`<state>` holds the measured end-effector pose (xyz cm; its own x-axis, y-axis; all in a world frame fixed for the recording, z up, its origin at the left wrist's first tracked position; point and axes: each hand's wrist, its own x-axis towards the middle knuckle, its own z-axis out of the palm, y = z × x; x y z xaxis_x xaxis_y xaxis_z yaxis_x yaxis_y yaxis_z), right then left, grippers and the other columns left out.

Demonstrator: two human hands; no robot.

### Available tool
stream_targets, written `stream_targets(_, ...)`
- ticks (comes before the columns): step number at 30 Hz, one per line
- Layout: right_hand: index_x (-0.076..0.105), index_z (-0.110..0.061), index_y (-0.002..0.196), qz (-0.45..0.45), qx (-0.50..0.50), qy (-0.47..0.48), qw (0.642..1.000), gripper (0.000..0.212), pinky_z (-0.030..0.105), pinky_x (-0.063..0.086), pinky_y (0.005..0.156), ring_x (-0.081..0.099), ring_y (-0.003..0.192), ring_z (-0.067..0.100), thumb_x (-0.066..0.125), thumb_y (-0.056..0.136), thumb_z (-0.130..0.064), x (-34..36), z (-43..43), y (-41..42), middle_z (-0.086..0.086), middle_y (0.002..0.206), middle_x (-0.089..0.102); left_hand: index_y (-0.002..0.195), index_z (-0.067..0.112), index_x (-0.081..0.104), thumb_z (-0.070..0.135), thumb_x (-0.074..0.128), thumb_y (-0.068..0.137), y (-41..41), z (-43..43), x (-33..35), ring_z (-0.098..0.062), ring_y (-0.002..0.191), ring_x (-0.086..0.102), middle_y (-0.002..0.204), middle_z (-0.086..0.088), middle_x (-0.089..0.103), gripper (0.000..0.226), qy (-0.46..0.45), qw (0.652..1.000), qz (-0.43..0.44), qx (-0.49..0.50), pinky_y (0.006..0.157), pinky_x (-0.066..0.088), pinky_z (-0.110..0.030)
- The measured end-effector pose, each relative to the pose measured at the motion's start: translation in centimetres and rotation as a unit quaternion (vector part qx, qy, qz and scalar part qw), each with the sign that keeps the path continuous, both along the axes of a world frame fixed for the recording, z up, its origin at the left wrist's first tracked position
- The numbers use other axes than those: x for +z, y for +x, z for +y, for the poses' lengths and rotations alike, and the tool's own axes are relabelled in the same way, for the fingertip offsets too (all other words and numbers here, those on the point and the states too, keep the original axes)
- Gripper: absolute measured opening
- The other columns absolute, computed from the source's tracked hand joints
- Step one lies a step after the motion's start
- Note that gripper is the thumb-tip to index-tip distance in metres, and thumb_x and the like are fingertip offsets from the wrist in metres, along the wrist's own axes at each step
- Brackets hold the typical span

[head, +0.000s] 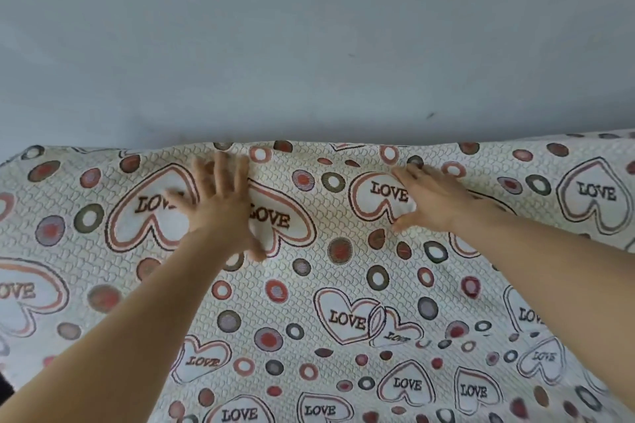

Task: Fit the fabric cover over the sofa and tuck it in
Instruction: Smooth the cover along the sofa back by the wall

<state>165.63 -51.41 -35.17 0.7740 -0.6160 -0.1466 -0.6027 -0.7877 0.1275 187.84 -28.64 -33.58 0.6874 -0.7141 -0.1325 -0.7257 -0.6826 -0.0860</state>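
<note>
A cream fabric cover (343,285) printed with "LOVE" hearts and coloured circles lies spread over the sofa and fills the lower half of the view. Its top edge runs along the sofa back, just under the wall. My left hand (220,203) lies flat on the cover near that top edge, fingers straight and spread. My right hand (429,203) rests flat on the cover to the right, fingers stretched toward the top edge, thumb out. The sofa itself is hidden under the cloth.
A plain pale blue-grey wall (309,45) stands directly behind the sofa back. A small dark patch (5,388) shows at the lower left edge beside the cover.
</note>
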Motion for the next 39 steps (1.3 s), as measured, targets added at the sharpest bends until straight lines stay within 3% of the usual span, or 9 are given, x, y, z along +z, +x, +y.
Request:
stream_targets(7,0.021,-0.021,0.149,-0.053,0.008,0.027,0.998,0.109,0.053,0.036,0.107,0.031,0.137,0.033,0.076,0.064,-0.062,-0.7,-0.7,-0.3,0.009,0.152,0.029,0.141,0.02,-0.036,0.075,0.064,0.065,-13.1,-9.3,-3.0,-0.035,0.139,-0.032,0.152,-0.008,-0.038,0.138,-0.013,0.967,-0.082,-0.241,0.11,-0.012,-0.066)
stream_targets(10,0.024,-0.023,0.149,-0.087,0.016,0.049,0.995,0.095,0.048,0.035,0.11,0.028,0.14,0.028,0.072,0.073,-0.051,-0.8,-1.4,-0.6,0.004,0.154,0.027,0.142,0.008,-0.034,0.066,0.066,0.073,-15.9,-11.7,-4.7,-0.031,0.141,-0.03,0.153,-0.012,-0.036,0.134,0.002,0.967,-0.119,-0.226,0.114,-0.011,-0.057)
stream_targets(13,0.024,-0.015,0.147,-0.087,0.017,0.058,0.994,0.114,0.047,0.034,0.109,0.031,0.137,0.027,0.077,0.058,-0.063,-0.6,-1.9,-0.4,0.003,0.15,0.033,0.142,0.008,-0.034,0.067,0.072,0.065,-15.4,-13.7,-4.5,-0.029,0.143,-0.026,0.155,-0.01,-0.031,0.144,0.038,0.975,-0.113,-0.187,0.116,-0.01,-0.055)
stream_targets(15,0.021,-0.009,0.148,-0.098,0.031,0.001,0.995,0.116,0.052,0.029,0.11,0.028,0.139,0.031,0.073,0.061,-0.067,-1.1,-1.0,-1.5,0.01,0.152,0.03,0.146,0.013,-0.028,0.07,0.074,0.058,-14.9,-15.5,-3.4,-0.024,0.146,-0.019,0.158,-0.004,-0.024,0.146,0.06,0.98,-0.081,-0.172,0.118,-0.007,-0.052)
stream_targets(18,0.026,-0.006,0.15,-0.183,0.143,-0.135,0.963,0.076,0.061,0.027,0.109,0.026,0.144,0.031,0.054,0.087,-0.038,-4.4,1.5,-6.3,0.013,0.156,0.027,0.149,0.019,-0.022,0.065,0.077,0.059,-14.4,-17.0,-2.8,-0.019,0.148,-0.014,0.16,0.002,-0.019,0.142,0.053,0.984,-0.06,-0.157,0.119,-0.003,-0.049)
stream_targets(21,0.014,-0.012,0.154,-0.123,0.23,-0.203,0.944,0.089,0.065,0.023,0.109,0.014,0.148,0.029,0.06,0.08,-0.022,-6.5,-0.5,-12.8,0.01,0.162,0.011,0.15,0.022,-0.019,0.062,0.08,0.056,-14.3,-16.7,-3.2,-0.018,0.148,-0.01,0.161,0.005,-0.015,0.143,0.029,0.985,-0.063,-0.157,0.12,-0.003,-0.046)
stream_targets(26,-0.017,-0.021,0.152,-0.034,0.085,-0.029,0.995,0.133,0.057,0.004,0.117,-0.006,0.149,0.024,0.065,0.062,-0.075,-1.9,-10.0,-16.3,0.004,0.162,-0.013,0.15,0.026,-0.019,0.068,0.078,0.052,-14.6,-16.5,-2.9,-0.016,0.148,-0.012,0.161,0.008,-0.015,0.145,0.019,0.987,-0.056,-0.153,0.119,-0.007,-0.044)
stream_targets(33,-0.011,-0.02,0.153,-0.015,0.101,0.064,0.993,0.127,0.048,0.002,0.119,-0.01,0.148,0.017,0.071,0.067,-0.066,-0.7,-13.6,-15.5,-0.002,0.16,-0.018,0.141,0.023,-0.036,0.079,0.072,0.046,-18.7,-16.0,-2.4,-0.026,0.145,-0.023,0.157,-0.002,-0.026,0.154,0.01,0.992,-0.081,-0.1,0.111,-0.019,-0.057)
stream_targets(39,-0.006,-0.021,0.154,-0.048,0.099,0.085,0.99,0.134,0.045,0.0,0.118,-0.008,0.148,0.014,0.079,0.059,-0.061,-0.8,-13.9,-15.5,-0.006,0.161,-0.013,0.144,0.018,-0.033,0.075,0.07,0.057,-27.9,-22.8,-4.1,-0.023,0.144,-0.026,0.158,-0.002,-0.026,0.146,-0.036,0.979,-0.071,-0.187,0.114,-0.02,-0.051)
